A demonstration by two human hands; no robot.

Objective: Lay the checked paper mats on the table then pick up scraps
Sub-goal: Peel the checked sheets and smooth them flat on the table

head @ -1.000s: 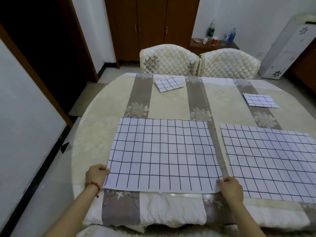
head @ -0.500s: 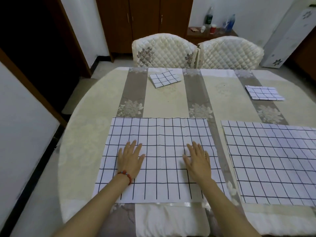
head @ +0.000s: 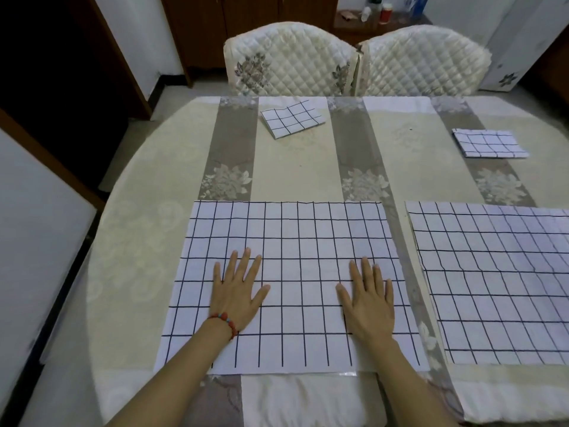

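The near checked mat [head: 289, 272] is spread flat on the tabletop [head: 144, 229], and both palms are pressed on it with fingers open and nothing gripped. The left hand [head: 238, 291] and right hand [head: 368, 298] are now set wider apart than half a second ago. A second mat [head: 498, 282] lies just beside it, and two folded checked pieces [head: 292, 118] [head: 489, 143] remain unmoved at the far side.

The checked mats [head: 289, 272] look like thin matt paper, smooth and flat. The table [head: 295, 167] wears a soft cloth cover with woven flowers, under a clear shiny plastic sheet at the near edge. The chairs [head: 292, 60] have puffy quilted cloth. The cupboard [head: 246, 23] is dark wood.
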